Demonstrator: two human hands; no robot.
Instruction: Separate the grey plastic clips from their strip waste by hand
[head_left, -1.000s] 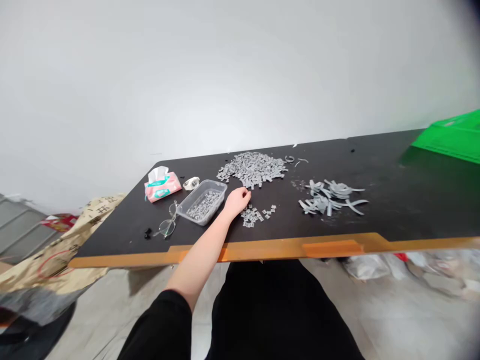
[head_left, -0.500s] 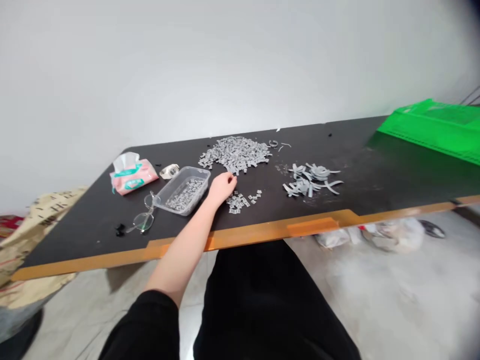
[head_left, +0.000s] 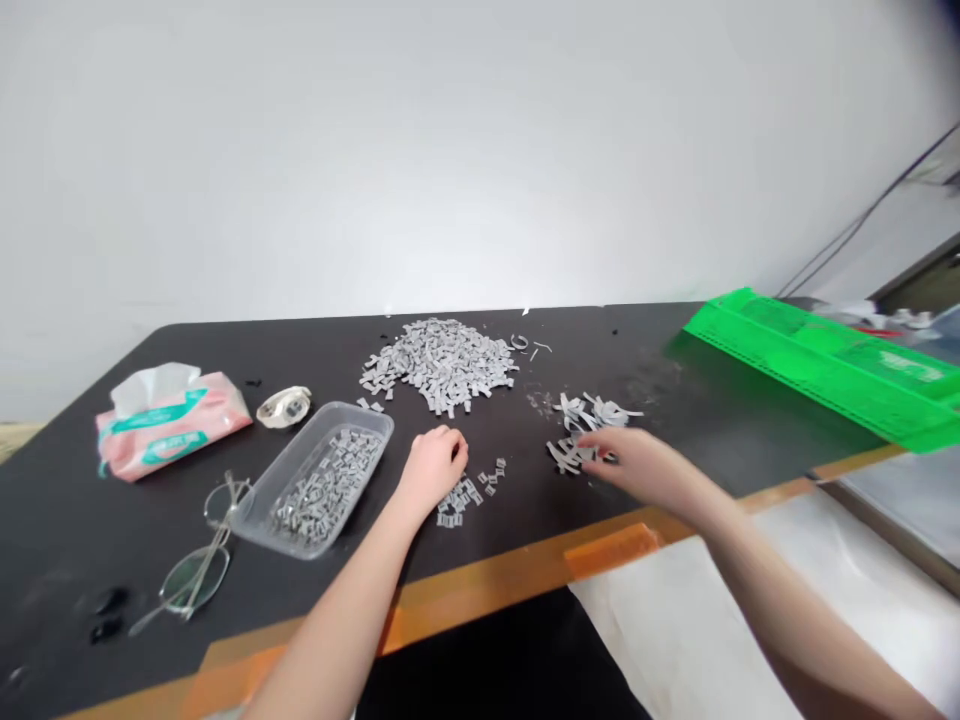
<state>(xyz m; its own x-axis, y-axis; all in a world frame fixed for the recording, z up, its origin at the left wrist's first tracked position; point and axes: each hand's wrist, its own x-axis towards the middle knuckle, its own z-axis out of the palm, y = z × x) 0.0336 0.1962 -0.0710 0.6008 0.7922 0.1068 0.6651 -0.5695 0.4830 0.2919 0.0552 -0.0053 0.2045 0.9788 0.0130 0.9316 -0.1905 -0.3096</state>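
My left hand [head_left: 433,468] rests on the black table [head_left: 517,530] with its fingers curled, just left of a small scatter of grey plastic pieces [head_left: 459,503]. Whether it holds anything is hidden by the fingers. My right hand [head_left: 634,465] reaches left, its fingertips at the near side of a heap of grey plastic strips [head_left: 589,425]. Its fingers are slightly blurred. Behind my left hand lies a large mound of small grey pieces [head_left: 439,365]. A clear plastic tray [head_left: 352,412] holding similar pieces stands left of my left hand.
A pink tissue pack [head_left: 171,425], a small round pale item [head_left: 283,407] and wire-framed glasses [head_left: 196,578] lie on the table's left side. A bright green crate [head_left: 821,365] sits at the back right. An orange strip [head_left: 480,600] lines the table's near edge.
The view has swung left and closer to the table. My right hand has come into view and reached the grey strips. My left hand stays beside the small scatter.
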